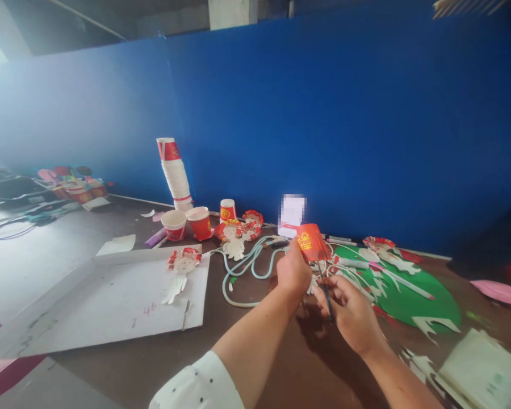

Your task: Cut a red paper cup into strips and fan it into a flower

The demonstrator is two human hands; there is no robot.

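My left hand (294,270) is closed on a red paper cup piece (315,243) with yellow lettering, held up above the table. Just below it, my right hand (351,309) grips a pair of scissors (330,304) with dark handles. The blades point up at the lower edge of the red piece; whether they touch it I cannot tell. Behind my hands lies a looped pale blue cable (227,284). To the right, a green round sheet (430,289) carries white paper scraps and a pen (409,287).
A tall stack of paper cups (176,176) leans near the blue partition (323,113). Several red cups (201,224) and paper cut-out figures (232,238) stand or lie nearby. At left is a white cardboard lid (106,301); at right, a paper packet (485,369) and a pink disc (500,292).
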